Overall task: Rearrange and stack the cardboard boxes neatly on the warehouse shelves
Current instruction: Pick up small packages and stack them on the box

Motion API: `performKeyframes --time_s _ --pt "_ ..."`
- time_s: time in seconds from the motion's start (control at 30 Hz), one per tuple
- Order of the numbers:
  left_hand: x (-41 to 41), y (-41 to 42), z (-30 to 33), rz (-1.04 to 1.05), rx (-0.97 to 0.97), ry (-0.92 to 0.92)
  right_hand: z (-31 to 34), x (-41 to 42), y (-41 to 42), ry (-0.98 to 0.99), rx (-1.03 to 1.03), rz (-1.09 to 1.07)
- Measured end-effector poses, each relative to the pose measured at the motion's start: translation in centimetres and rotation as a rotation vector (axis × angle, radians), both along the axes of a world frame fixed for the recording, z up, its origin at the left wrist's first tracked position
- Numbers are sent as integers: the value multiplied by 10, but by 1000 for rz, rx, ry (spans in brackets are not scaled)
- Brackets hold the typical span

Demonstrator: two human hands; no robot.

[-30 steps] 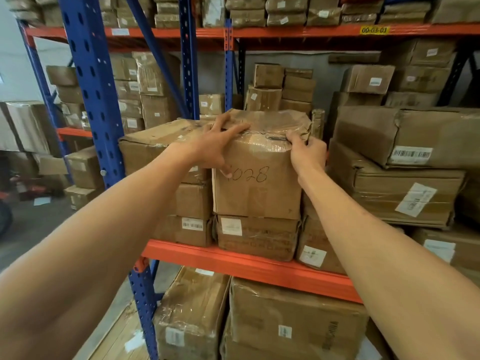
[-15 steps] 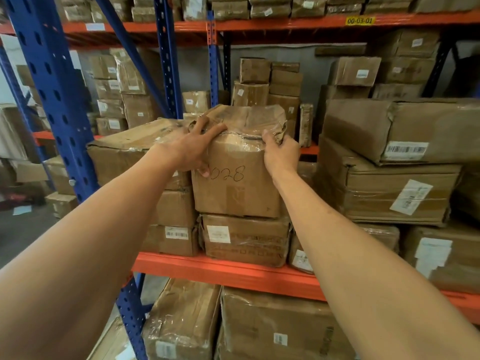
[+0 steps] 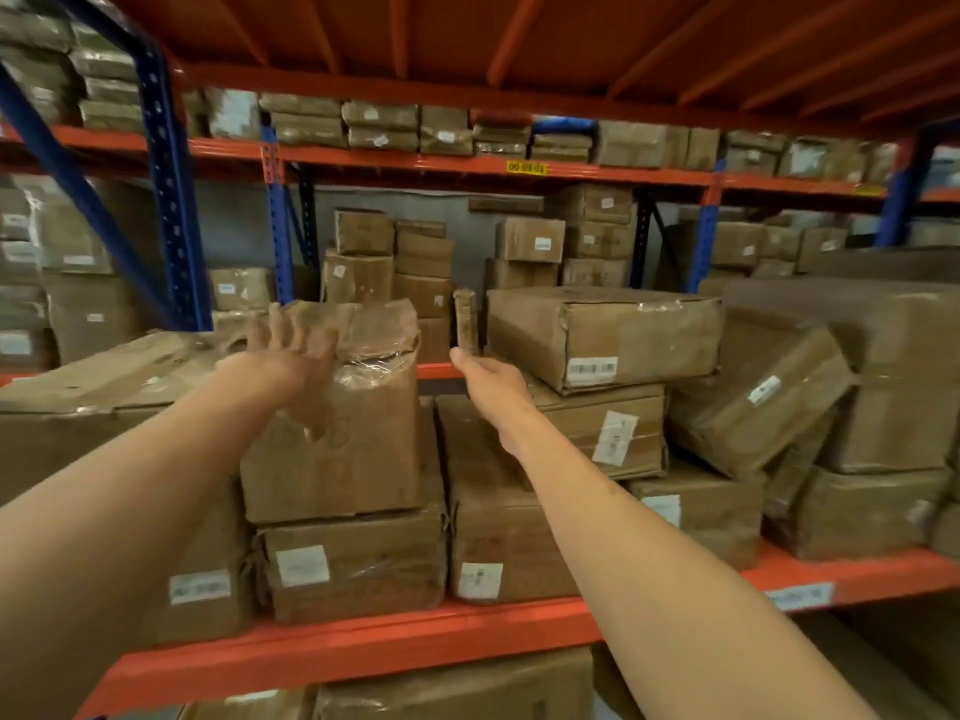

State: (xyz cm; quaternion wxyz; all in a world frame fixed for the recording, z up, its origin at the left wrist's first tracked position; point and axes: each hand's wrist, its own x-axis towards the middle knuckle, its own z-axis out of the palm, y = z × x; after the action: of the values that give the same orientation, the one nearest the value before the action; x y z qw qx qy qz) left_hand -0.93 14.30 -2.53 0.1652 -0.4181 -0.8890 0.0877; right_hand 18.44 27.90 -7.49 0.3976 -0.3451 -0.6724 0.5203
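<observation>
My left hand (image 3: 291, 350) lies open by the taped box (image 3: 343, 407) at frame centre, my right hand (image 3: 491, 384) holds nothing, so next I should grip another box.

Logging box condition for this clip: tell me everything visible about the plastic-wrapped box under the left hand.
The wrapped box is brown cardboard, its top crumpled and covered in wrinkled clear film. It stands upright on a lower box with a white label, on the orange shelf. The left hand, fingers spread, is at its upper left corner; blur hides whether it touches. The right hand is apart.
</observation>
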Motion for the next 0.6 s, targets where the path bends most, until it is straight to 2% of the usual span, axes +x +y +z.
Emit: performKeyframes --time_s 0.1,0.33,0.47,0.6 --pt "39 33 11 -155 105 -79 8 48 29 55 -68 -214" --pt "141 117 18 -494 161 -2 11 184 98 138 -177 -547" --pt "187 156 17 -577 220 -3 15 232 132 155 -279 -453" --pt "206 183 7 -599 172 58 27 247 156 185 -385 -272"
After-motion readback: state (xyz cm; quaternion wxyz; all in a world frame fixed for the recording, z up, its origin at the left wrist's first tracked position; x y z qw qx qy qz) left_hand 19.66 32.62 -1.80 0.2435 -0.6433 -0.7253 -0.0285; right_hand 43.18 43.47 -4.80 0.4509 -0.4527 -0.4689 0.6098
